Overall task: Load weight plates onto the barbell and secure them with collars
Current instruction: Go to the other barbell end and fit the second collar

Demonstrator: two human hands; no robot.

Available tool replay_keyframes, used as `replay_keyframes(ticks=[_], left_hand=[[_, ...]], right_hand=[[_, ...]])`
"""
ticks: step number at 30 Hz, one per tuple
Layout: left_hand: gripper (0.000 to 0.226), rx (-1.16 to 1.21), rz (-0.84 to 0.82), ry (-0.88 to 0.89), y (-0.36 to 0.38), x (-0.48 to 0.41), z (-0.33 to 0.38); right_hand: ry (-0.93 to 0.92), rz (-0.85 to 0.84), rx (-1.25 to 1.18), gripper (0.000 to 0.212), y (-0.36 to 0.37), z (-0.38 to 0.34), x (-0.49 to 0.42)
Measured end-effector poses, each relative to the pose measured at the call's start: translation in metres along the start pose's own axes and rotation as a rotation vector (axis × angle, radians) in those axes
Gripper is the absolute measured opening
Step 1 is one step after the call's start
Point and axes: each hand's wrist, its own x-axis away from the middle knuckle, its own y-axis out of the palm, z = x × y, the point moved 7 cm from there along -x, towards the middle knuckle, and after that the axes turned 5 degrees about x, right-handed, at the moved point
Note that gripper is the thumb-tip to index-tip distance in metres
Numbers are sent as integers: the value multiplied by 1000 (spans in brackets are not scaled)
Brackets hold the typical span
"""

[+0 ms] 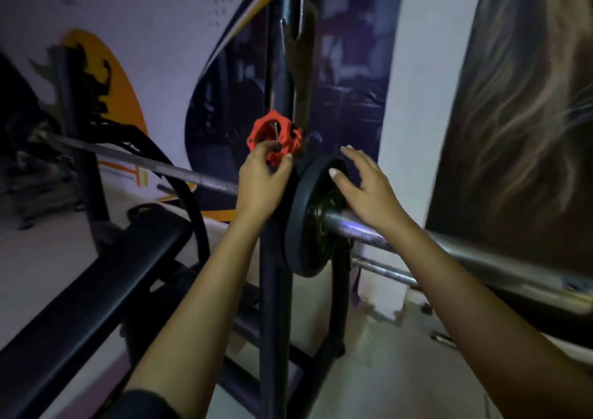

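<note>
A black weight plate [300,226] sits on the steel barbell sleeve [475,255], pushed in against the rack upright. A red collar [272,138] hangs on a peg of the upright just above the plate. My left hand [261,182] pinches the lower edge of the red collar with thumb and fingers. My right hand [365,187] hovers with fingers spread over the plate's upper right rim, above the sleeve, holding nothing. The barbell shaft [144,162] runs off to the left behind the rack.
The black rack upright [277,290] stands in the middle, between my forearms. A black padded bench [96,290] lies at lower left. Further steel pegs [385,271] stick out low on the right. A printed wall banner [529,130] fills the right side.
</note>
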Motion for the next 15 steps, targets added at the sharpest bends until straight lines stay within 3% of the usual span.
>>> replay_keyframes(ticks=[4, 8, 15], left_hand=[[31, -186, -21, -87, 12, -36, -8], [29, -284, -25, -117, 13, -47, -19], [27, -203, 89, -159, 14, -54, -8]], right_hand=[[7, -102, -59, 47, 16, 21, -30], [-21, -73, -149, 48, 23, 32, -31], [-52, -61, -176, 51, 26, 33, -33]])
